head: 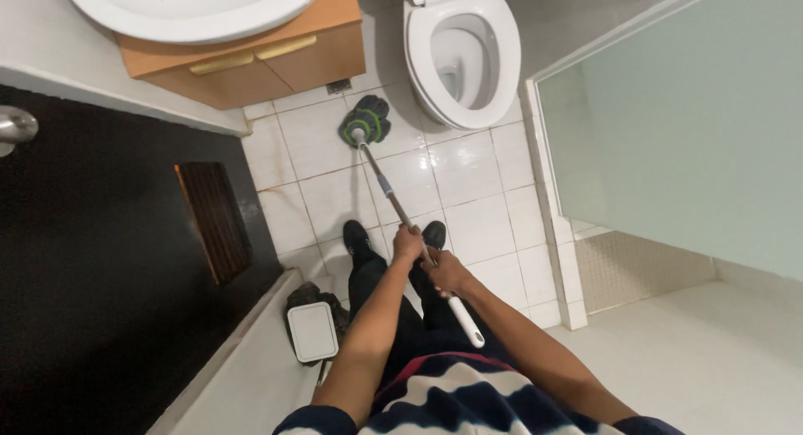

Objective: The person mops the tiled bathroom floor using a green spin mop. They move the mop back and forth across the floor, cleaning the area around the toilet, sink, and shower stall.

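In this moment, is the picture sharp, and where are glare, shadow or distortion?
Head view: mostly sharp; the mop head and both hands, left and right, look crisp. Soft glare shines on the white floor tiles. The dark door loses detail. Wide-angle distortion bends the glass partition edges.

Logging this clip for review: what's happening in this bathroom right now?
A person stands on the white tiled floor and holds a long-handled mop with both hands. The left hand grips the shaft higher up; the right hand grips it near the white handle end. The green and dark mop head rests on the tiles between the wooden vanity cabinet and the open toilet. A small lidded bin sits by the person's left leg.
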